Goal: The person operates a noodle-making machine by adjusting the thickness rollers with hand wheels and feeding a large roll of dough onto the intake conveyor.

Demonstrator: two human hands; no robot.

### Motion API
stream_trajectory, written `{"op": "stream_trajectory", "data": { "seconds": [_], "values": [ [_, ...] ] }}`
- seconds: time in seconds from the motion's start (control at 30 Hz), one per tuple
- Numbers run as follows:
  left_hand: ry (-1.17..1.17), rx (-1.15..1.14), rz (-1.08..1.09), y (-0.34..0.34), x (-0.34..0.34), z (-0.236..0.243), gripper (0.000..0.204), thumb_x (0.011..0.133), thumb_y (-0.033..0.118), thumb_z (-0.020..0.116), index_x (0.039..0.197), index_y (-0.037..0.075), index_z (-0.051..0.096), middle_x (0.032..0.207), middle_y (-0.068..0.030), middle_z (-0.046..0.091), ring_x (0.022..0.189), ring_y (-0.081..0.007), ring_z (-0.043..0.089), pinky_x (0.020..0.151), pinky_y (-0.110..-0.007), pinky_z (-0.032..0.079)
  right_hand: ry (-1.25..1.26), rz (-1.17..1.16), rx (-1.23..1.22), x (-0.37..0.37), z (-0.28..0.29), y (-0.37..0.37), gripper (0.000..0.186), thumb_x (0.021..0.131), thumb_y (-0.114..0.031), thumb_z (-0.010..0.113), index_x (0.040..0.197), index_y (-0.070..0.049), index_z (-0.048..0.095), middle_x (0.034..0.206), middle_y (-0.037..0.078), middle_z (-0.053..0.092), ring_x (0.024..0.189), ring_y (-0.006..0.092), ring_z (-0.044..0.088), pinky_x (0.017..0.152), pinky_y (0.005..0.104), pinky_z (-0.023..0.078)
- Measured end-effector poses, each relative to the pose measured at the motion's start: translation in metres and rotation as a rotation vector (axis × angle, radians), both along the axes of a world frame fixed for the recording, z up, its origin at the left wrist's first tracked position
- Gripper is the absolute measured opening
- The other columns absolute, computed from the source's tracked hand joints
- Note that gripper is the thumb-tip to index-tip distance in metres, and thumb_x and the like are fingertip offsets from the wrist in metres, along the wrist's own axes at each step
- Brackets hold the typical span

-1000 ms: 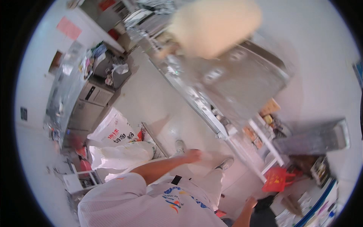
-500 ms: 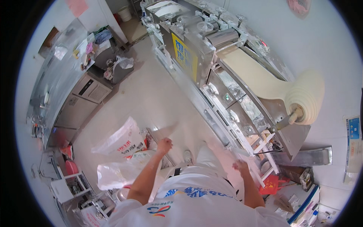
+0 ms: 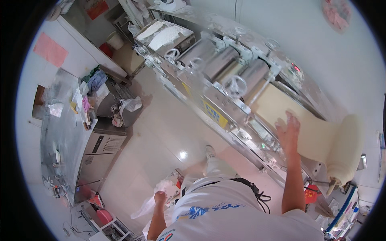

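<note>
A wide cream dough sheet (image 3: pixel 307 134) runs from the metal rollers (image 3: pixel 254 75) of a floury sheeting machine to a thick dough roll (image 3: pixel 345 150) wound on a rod (image 3: pixel 331 187) at the right. My right hand (image 3: pixel 288 128) reaches over the sheet with fingers spread. It looks to be touching or just above the surface; which one I cannot tell. My left hand (image 3: pixel 160 197) hangs low by my side, its fingers curled into a loose fist, with nothing visible in it. Behind it is a white printed sack (image 3: pixel 168 186).
Handwheels (image 3: pixel 235 86) stick up along the machine's near side. White flour (image 3: pixel 165 37) lies on its far end. A steel counter (image 3: pixel 64 128) with cloths and small items stands along the left wall. Farther back, a pale bucket (image 3: pixel 115 40) stands beyond the doorway.
I have moved forward, nearer the machine. My right hand has risen from my side and reached out over the dough sheet. My left hand stays low and curled.
</note>
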State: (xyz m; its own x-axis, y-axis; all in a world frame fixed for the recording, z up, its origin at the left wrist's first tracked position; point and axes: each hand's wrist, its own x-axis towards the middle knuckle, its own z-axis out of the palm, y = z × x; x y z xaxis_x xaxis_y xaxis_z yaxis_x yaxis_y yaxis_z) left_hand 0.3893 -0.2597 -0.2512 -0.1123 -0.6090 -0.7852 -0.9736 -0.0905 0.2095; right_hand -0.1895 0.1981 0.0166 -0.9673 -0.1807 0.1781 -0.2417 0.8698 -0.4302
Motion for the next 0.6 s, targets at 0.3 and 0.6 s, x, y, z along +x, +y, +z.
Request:
{"op": "stream_trajectory", "data": {
  "seconds": [0.3,0.6],
  "values": [
    [0.128,0.146,-0.119,-0.075,-0.120,0.040,0.015,0.093,0.015,0.062,0.084,0.004,0.068,0.075,-0.0091,0.071,0.067,-0.0204,0.069,0.058,-0.034,0.055,-0.351,-0.185,0.477,-0.054,-0.001,-0.043,0.095,0.084,-0.043,0.079,0.163,-0.021,0.030,0.172,0.015,0.018,0.158,0.0441,0.010,0.121,0.0703,0.010],
    [0.248,0.361,0.056,-0.289,-0.301,-0.010,0.020,0.098,0.017,0.063,0.110,0.002,0.069,0.088,-0.0101,0.072,0.067,-0.0193,0.067,0.060,-0.033,0.058,-0.443,-0.293,0.521,-0.079,-0.021,-0.059,0.101,0.079,-0.038,0.085,0.162,-0.026,0.030,0.172,0.011,0.018,0.156,0.0458,0.016,0.118,0.0726,0.021]
  ]
}}
